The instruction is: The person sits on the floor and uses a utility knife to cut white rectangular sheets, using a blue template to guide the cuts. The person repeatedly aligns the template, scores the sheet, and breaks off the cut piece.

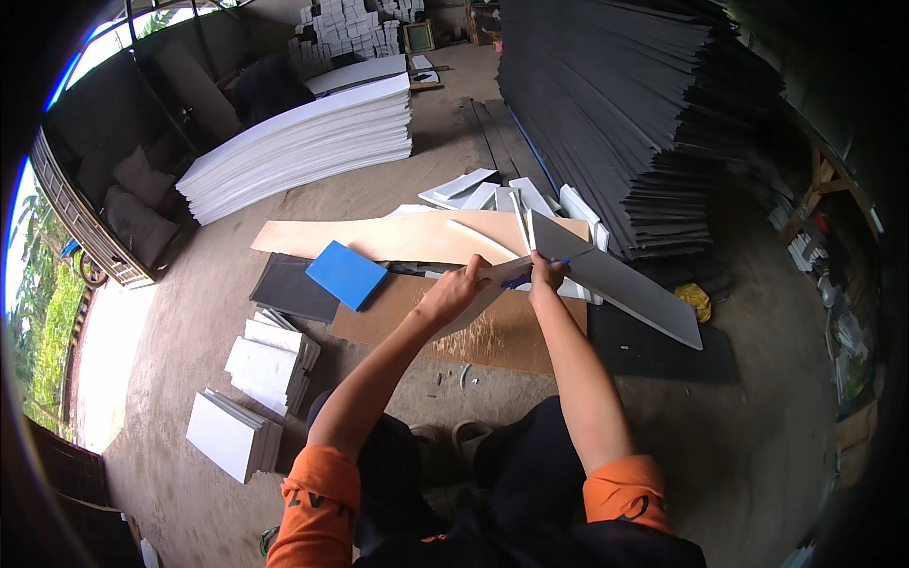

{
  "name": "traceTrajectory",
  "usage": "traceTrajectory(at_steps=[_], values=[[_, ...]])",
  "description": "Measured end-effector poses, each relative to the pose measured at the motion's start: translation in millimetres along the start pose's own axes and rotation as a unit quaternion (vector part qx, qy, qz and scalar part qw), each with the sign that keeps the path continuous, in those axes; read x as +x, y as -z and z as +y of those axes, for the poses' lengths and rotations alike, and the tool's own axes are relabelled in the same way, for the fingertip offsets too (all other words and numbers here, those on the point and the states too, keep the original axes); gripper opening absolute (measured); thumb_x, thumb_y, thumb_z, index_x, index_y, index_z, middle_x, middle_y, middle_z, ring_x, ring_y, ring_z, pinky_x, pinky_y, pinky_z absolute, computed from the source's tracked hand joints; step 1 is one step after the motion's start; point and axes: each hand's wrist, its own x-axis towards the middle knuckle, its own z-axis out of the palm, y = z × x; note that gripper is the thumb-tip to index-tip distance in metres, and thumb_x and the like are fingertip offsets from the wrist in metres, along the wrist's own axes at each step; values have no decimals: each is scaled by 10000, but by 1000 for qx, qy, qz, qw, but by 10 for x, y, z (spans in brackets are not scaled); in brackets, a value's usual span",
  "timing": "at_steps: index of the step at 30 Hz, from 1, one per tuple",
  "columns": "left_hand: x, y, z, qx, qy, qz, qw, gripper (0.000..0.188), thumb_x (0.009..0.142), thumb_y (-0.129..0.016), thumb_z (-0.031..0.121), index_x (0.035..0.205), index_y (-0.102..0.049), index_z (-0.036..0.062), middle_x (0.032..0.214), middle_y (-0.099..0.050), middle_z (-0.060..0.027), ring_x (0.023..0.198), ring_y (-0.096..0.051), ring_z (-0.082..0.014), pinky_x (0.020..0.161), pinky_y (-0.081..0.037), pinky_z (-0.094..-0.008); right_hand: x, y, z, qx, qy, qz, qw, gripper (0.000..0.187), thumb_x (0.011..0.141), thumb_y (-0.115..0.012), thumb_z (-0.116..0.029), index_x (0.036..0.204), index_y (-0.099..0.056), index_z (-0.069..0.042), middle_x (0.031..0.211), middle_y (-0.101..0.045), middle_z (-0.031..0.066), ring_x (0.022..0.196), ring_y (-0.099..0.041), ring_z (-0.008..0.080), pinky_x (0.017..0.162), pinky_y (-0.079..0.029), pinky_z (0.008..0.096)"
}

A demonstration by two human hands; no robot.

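Note:
My left hand (459,289) is closed on the edge of a pale foam board piece (473,312), which is tilted above the brown work board. Close beside it, my right hand (547,275) is wrapped round a slim blue tool (516,281) that looks like a cutter knife; its blade is too small to make out. A long grey-white panel (615,284) slants down to the right, just past my right hand. Under both hands lies the scuffed brown board (379,320), with a curved tan sheet (341,237) along its far side.
A blue block (347,275) rests left of my hands. White board stacks (260,364) stand on the floor at the left, with a big pile of white sheets (303,142) behind. Tall dark sheets (606,114) rise at the far right. White offcuts (473,189) lie beyond the tan sheet.

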Motion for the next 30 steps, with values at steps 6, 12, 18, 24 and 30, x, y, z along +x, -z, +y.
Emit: traceTrajectory(at_steps=[6,12,18,24,30], values=[[-183,54,28,112,-111,42,987,270,825,-486,122,992,-331,-23,899,-564,-209,722,-582,-352,583,-491,-390,534,52,180,73,-162,18,984,369,745,-542,-53,977,-264,18,741,-550,168,483,-571,232,396,-500,316],[-376,370,-65,6,48,105,993,205,800,-509,71,943,-384,-8,904,-557,-185,812,-558,-352,654,-466,-394,416,145,188,-130,72,-235,961,205,786,-512,-178,829,-391,-18,685,-567,81,516,-563,140,462,-464,254],[-507,357,-396,-6,80,166,983,208,796,-514,84,970,-434,3,909,-552,-194,852,-546,-358,701,-439,-397,-300,-94,-270,-68,319,-463,824,360,701,-687,-245,844,-434,-33,772,-501,47,718,-503,153,675,-418,296],[-420,531,-737,-55,90,172,979,252,802,-534,92,1015,-428,11,926,-569,-158,834,-583,-288,703,-463,-361,-457,-153,-248,-168,368,-439,802,325,677,-667,-141,868,-425,-39,827,-562,143,821,-562,331,705,-434,384],[-1075,776,-1468,28,182,162,969,250,772,-581,105,968,-468,-2,932,-572,-139,837,-580,-249,728,-462,-334,68,-319,207,-128,122,-320,931,297,663,-656,-66,869,-445,-30,828,-529,70,768,-522,193,698,-408,314]])
